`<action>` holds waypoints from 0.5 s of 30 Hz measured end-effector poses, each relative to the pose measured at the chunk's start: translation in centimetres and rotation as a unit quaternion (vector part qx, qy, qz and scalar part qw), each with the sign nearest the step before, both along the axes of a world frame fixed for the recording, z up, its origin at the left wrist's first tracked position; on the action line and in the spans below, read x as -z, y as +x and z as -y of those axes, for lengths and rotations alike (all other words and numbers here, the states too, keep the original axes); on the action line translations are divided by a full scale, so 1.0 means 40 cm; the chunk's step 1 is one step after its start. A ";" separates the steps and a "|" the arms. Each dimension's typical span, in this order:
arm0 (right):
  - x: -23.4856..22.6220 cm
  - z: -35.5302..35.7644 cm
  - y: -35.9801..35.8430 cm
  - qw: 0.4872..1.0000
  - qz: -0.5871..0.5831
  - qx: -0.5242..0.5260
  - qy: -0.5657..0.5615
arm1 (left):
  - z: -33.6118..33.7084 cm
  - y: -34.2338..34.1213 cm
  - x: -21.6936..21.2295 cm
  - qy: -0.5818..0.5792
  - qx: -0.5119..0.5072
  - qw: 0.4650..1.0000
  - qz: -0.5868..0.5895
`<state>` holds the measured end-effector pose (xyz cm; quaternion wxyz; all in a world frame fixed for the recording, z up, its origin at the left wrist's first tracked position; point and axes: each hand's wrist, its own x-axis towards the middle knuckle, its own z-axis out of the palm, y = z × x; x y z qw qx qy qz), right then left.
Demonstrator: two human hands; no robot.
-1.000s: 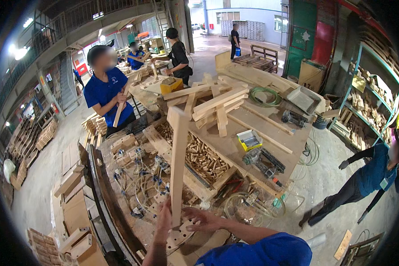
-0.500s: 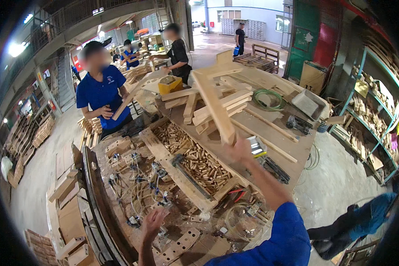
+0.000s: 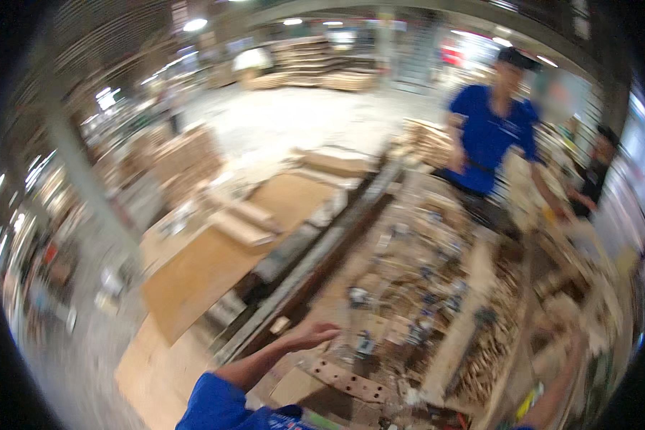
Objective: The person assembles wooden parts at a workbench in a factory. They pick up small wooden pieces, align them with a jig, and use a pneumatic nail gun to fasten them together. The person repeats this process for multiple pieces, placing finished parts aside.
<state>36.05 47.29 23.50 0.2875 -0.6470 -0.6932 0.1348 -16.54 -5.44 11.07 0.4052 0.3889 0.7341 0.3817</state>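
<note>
My left hand (image 3: 314, 335) reaches over the near left part of the workbench. Its fingers are stretched out and it holds nothing I can see. Under and beside it lies a wooden strip with dark holes (image 3: 347, 381). Air fittings and tubes (image 3: 426, 287) are spread over the bench. My right hand (image 3: 575, 344) is at the right, near stacked wooden pieces (image 3: 557, 315). Motion smears it, so its grip cannot be made out. Between the hands is a wooden bin of short dowels (image 3: 491, 358), with a wide board (image 3: 466, 308) along its left side.
Across the bench a co-worker in a blue shirt (image 3: 491, 136) stands by a pale wooden board (image 3: 517, 188). A dark rail (image 3: 315, 258) runs along the bench's left edge. Beyond it lie a brown panel (image 3: 193, 279) and wooden blocks (image 3: 240, 222). Lumber stacks (image 3: 186, 161) stand farther off.
The view has swung left and is blurred. My left hand has stretched out leftward. My right hand, which held a wooden bar up, now appears low at the right; the bar cannot be made out.
</note>
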 end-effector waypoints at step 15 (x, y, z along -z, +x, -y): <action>-0.036 0.162 0.020 0.999 -0.045 0.017 -0.008 | 0.210 -0.255 -0.119 0.039 -0.195 0.964 -0.174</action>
